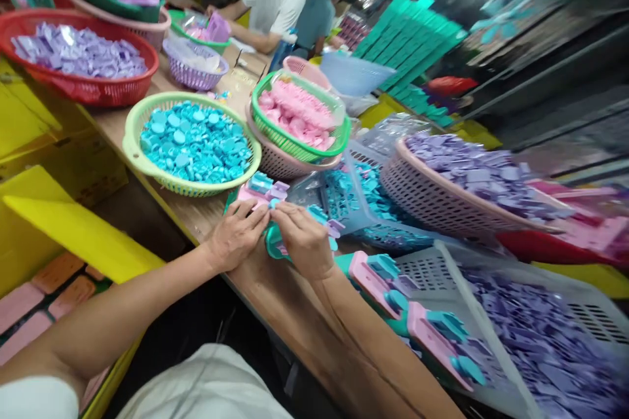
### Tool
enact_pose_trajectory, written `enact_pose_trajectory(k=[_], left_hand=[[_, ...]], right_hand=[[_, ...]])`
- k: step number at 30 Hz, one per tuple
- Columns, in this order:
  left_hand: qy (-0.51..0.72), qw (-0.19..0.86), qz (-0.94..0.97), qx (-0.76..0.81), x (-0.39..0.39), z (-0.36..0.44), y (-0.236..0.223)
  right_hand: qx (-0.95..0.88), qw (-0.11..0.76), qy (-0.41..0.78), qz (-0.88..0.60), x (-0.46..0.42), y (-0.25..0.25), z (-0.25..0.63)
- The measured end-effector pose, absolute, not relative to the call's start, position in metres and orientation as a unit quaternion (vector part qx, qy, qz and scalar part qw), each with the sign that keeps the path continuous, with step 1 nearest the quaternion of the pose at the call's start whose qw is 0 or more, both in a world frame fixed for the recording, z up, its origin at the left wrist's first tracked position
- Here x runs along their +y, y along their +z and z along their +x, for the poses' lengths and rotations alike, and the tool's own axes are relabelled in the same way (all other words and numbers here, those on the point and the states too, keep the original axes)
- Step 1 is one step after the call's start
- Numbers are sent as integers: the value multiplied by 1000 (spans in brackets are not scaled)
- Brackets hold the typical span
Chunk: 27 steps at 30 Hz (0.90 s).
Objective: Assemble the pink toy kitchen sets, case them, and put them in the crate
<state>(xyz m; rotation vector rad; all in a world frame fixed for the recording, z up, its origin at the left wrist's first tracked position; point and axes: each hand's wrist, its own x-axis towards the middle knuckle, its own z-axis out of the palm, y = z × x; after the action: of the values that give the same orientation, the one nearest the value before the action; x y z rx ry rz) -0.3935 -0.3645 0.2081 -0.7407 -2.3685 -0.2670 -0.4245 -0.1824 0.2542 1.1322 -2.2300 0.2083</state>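
My left hand (239,234) and my right hand (304,241) meet fingertip to fingertip over a teal and pink plastic toy tray (272,245) lying on the wooden table (275,294). Both hands are closed in a pinch on a small teal piece (274,203) at the tray's top. A pale green basket (132,144) of round teal pieces stands just behind my left hand. A row of finished pink and teal toy sets (422,327) lies to the right of my right forearm.
Baskets crowd the table: red one with purple parts (98,88), green one with pink parts (339,137), pink one with purple tiles (417,190), a grey crate of purple tiles (442,268). Other people sit at the far end (275,3). A yellow box (83,229) stands at left.
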Motion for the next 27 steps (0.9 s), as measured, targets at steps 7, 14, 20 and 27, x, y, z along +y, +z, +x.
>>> enact_pose_trajectory(k=[7, 14, 20, 27], left_hand=[[-94, 311, -255, -911, -370, -392, 221], [-108, 141, -297, -938, -384, -401, 262], [-347, 153, -237, -894, -393, -455, 346], [-530, 48, -9, -847, -349, -588, 392]], right_hand=[[-871, 297, 59, 386, -202, 253, -430], [-928, 55, 2, 369, -212, 311, -441], [-968, 85, 1, 235, -193, 387, -543], [-969, 23, -6, 247, -186, 368, -631]])
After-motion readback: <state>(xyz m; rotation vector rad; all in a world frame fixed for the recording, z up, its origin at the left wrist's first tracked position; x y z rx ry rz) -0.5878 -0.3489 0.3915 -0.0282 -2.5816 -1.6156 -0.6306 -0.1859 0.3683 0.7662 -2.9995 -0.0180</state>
